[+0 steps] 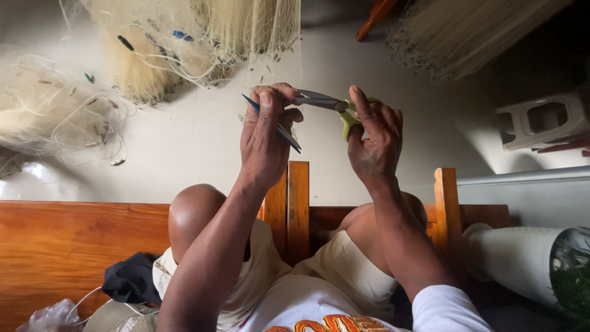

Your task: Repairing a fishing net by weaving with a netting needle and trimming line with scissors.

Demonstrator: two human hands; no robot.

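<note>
Head view: the person sits on a wooden bench with knees raised and both hands lifted in front of them. The left hand is closed around a slim blue netting needle, which sticks out at both ends of the fist, and its fingertips appear to pinch fine line that is too thin to make out. The right hand is clamped on the green handle of a pair of scissors, whose grey blades point left and reach the left hand's fingertips. The two hands sit close together, joined only by the scissors.

A pale fishing net hangs down just above the hands, with more of it heaped on the light floor to the left. Whether the blades have already cut cannot be told; they look nearly shut at the pinched spot. Judged from this, the work is midway, with a trim at one point in hand and much net unworked.

A white plastic stool stands on the right.
</note>
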